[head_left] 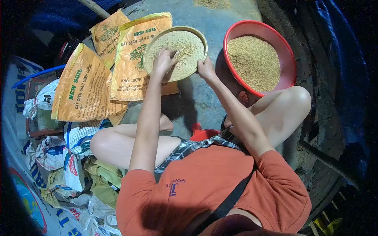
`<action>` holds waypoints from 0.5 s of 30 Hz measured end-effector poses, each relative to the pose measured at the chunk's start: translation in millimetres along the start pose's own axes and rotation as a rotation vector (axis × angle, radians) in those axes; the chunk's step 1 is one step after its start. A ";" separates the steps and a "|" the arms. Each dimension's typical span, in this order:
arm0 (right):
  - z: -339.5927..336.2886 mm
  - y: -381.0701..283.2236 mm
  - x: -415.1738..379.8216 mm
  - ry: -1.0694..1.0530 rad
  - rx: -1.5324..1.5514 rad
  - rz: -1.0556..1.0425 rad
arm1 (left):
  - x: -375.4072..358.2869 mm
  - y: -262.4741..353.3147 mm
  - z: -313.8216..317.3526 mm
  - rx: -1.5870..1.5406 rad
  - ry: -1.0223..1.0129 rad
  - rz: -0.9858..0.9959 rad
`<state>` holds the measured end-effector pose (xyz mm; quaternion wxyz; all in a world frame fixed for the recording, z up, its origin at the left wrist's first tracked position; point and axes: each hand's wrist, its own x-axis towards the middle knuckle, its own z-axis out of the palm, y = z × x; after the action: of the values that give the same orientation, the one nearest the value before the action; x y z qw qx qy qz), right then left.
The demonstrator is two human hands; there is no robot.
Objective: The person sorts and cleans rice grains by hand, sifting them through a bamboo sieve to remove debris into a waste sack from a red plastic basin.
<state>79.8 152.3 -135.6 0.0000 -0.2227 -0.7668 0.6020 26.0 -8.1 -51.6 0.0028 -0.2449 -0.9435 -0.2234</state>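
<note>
Head view: I watched from a distance as the seated person [212,177] worked at a round tray [189,67], which I took as my landmark.
Tray: it lay in front of the person, overlapping a printed orange sack [136,74] in my view; I could not tell whether it rested on anything.
Pale grain [189,48]: it was scattered over the tray, thickest toward the middle.
Left hand [164,63]: it reached over the tray's left part, fingers bent down at the grain; I could not tell whether they pinched any.
Right hand [206,68]: it was closed on the tray's right rim, gripping the edge.
Red basin [289,70]: it stood right of the tray, well apart, holding a broad heap of golden grain [254,61].
Second orange sack [82,88]: it lay left of the tray, marked "NEW SOIL".
Third orange sack [108,37]: it showed left of the tray too, partly covered.
Floor [212,19]: it was grey-blue, with loose grain [212,3] lying beyond the tray.
White bags [75,157]: they sat bunched left of the tray, nearer the person.
</note>
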 end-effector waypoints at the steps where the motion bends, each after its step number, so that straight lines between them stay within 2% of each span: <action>1: -0.5 -1.6 -0.7 0.008 -0.035 0.012 | 3.5 -4.6 1.2 -0.001 0.002 0.002; 3: -3.8 -2.4 -3.1 0.004 -0.027 0.003 | 7.9 -12.0 -3.1 -0.172 0.043 -0.076; 4: -4.5 -4.0 -4.6 0.000 -0.017 -0.005 | 7.6 -12.4 -9.7 -0.156 0.144 -0.046; 5: -0.3 0.6 -1.0 -0.005 -0.016 -0.005 | 8.9 -13.6 -17.7 -0.154 0.146 -0.049; 7: 10.2 15.6 9.3 0.219 -0.062 -0.281 | 10.8 -16.1 -37.3 -0.393 0.173 -0.192; 8: 9.3 18.6 11.1 0.218 -0.061 -0.280 | 10.7 -14.5 -47.4 -0.432 0.162 -0.270; 10: 3.5 11.4 9.1 -0.008 0.068 -0.056 | 11.4 -23.7 -50.5 -0.455 0.181 -0.242; 11: 6.5 12.5 10.5 -0.009 0.069 -0.057 | 12.2 -27.8 -51.6 -0.479 0.203 -0.213; 13: 15.5 24.1 18.6 0.203 0.011 -0.288 | 11.1 -43.0 -36.9 -0.446 0.211 -0.171; 15: 15.6 27.3 19.8 0.200 0.010 -0.286 | 9.8 -50.1 -24.3 -0.393 0.147 -0.151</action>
<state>67.1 149.4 -170.4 0.1630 -0.1699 -0.7840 0.5743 -8.3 -53.0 -49.7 0.0068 -0.1524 -0.8947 -0.4199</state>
